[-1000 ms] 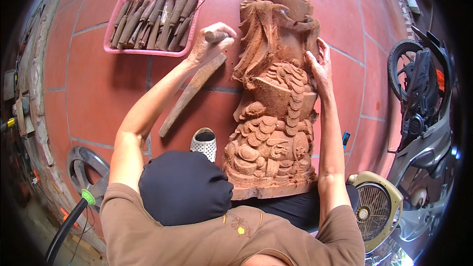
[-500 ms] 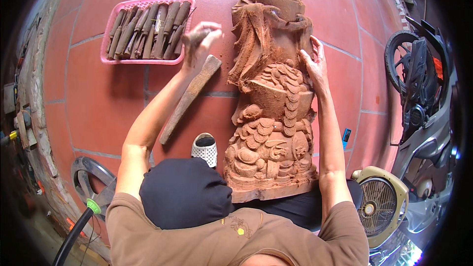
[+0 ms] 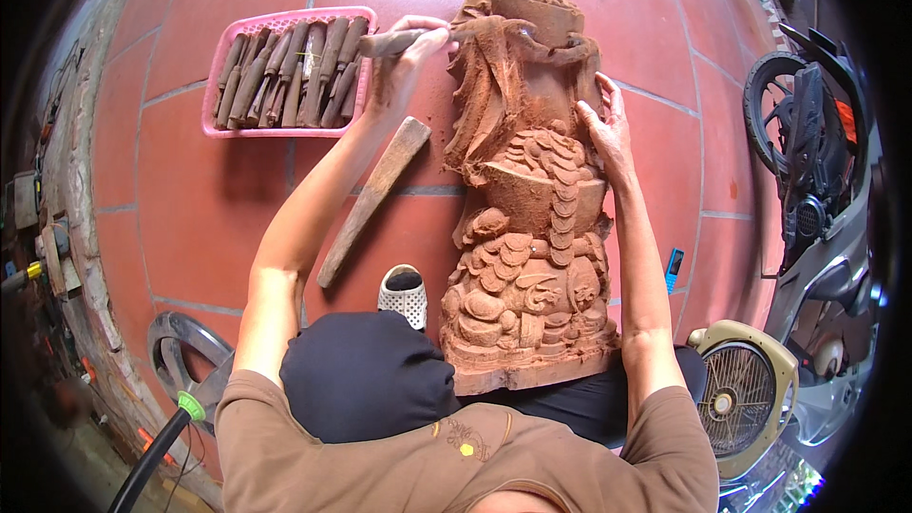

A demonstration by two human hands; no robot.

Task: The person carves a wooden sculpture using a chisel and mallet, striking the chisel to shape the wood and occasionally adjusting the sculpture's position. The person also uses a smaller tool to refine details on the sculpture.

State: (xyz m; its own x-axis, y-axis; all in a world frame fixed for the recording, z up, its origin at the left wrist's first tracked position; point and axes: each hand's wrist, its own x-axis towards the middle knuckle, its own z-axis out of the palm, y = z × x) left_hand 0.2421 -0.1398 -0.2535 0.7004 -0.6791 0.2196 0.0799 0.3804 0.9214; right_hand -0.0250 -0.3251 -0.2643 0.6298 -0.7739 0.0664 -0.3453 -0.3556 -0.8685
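A large carved wooden statue (image 3: 537, 199) of a bearded, robed figure with strings of coins lies face up, its base by my legs and its head at the far end. My left hand (image 3: 410, 52) is closed round a carving chisel (image 3: 389, 43), its wooden handle sticking out leftward and its tip toward the robe's left edge. On the statue's right side lies my right hand (image 3: 608, 125), fingers stretched out and thumb apart, touching the wood. A wooden club-like mallet (image 3: 375, 199) rests on the floor left of the statue.
A pink plastic basket (image 3: 275, 133) full of wooden-handled tools stands at the far left. A box fan (image 3: 746, 399) and a motorbike (image 3: 822, 256) are on the right, with a blue phone (image 3: 674, 266) nearby. My foot wears a white perforated clog (image 3: 404, 302).
My left hand has moved right, closer to the statue, and the chisel in it now points toward the robe. My right hand stays on the statue's side.
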